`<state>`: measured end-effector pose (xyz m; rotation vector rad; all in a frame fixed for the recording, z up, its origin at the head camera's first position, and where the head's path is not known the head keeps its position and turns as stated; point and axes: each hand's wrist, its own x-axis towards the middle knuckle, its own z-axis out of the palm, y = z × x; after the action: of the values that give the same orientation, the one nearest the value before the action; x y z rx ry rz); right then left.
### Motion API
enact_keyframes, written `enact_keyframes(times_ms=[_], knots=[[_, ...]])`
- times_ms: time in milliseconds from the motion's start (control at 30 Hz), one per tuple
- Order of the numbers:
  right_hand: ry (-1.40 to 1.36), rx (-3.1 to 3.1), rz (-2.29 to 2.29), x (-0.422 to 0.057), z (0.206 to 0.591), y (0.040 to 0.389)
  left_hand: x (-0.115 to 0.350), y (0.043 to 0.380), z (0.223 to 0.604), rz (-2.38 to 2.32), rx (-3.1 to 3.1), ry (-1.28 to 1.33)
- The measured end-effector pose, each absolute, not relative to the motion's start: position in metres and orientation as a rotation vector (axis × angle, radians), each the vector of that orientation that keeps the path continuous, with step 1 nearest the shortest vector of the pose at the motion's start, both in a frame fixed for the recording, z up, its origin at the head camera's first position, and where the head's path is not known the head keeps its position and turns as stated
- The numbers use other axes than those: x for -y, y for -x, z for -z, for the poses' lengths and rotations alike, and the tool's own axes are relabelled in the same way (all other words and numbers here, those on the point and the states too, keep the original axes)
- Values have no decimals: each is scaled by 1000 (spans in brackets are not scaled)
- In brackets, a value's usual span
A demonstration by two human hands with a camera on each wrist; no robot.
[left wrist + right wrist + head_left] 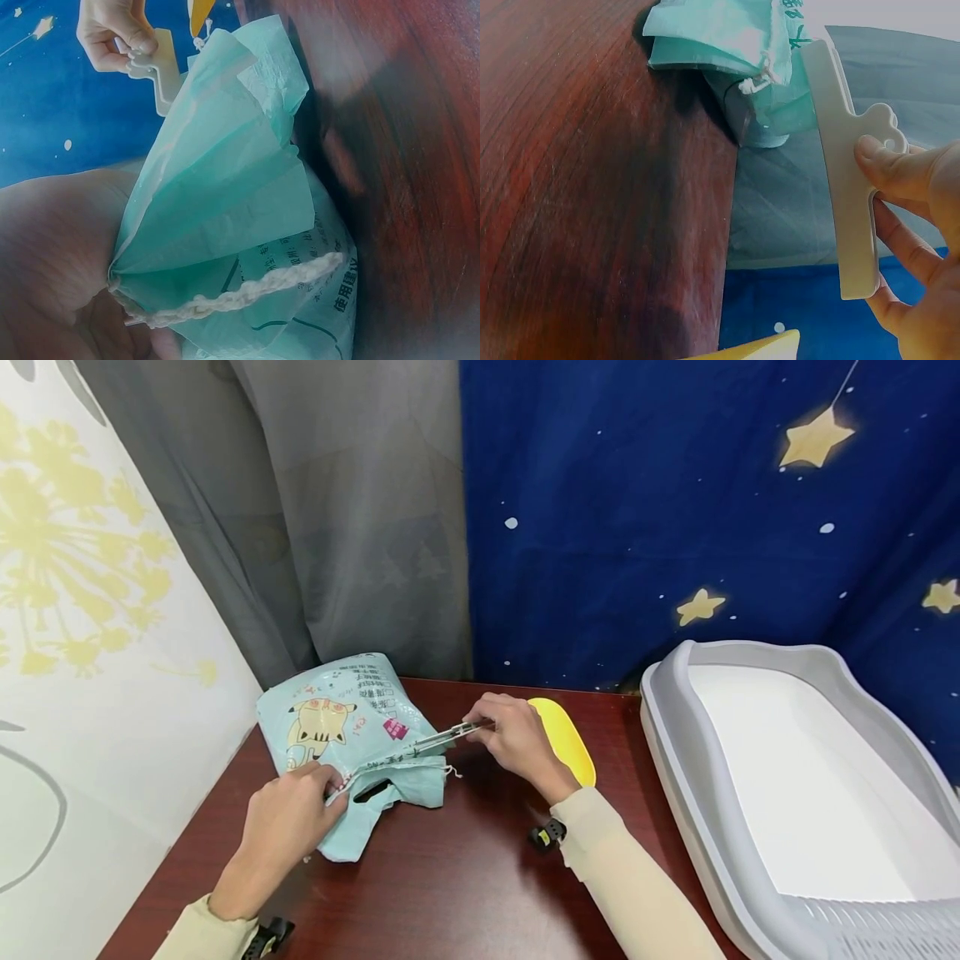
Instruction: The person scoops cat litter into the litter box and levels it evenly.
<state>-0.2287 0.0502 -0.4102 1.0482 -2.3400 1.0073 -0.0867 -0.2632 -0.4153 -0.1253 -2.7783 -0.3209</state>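
Note:
A pale blue-green plastic bag [318, 731] with a cartoon cat print lies at the back left of the table, its top folded towards me. My left hand [288, 814] pinches the near left part of its gathered top. In the left wrist view a white braided string [259, 291] hangs by that hand. My right hand [516, 739] holds a long white bag clip [838, 180] between thumb and fingers. The clip lies along the bag's top edge, its far end overlapping the right corner in the right wrist view. The left fingertips are partly hidden by the bag.
A yellow plastic piece [567, 745] lies just behind the right hand. The large grey and white litter tray [675, 752] stands on the right. Dark red wooden table [465, 868] reaches back to the grey curtain [375, 527] and a blue starry cloth [600, 527].

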Motion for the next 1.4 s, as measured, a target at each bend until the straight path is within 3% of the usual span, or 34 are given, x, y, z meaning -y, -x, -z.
enact_keyframes(times_ms=[1400], knots=[[-829, 2424, -1021, -74, 409, 222, 263, 88, 415, 317, 2776, 134]])
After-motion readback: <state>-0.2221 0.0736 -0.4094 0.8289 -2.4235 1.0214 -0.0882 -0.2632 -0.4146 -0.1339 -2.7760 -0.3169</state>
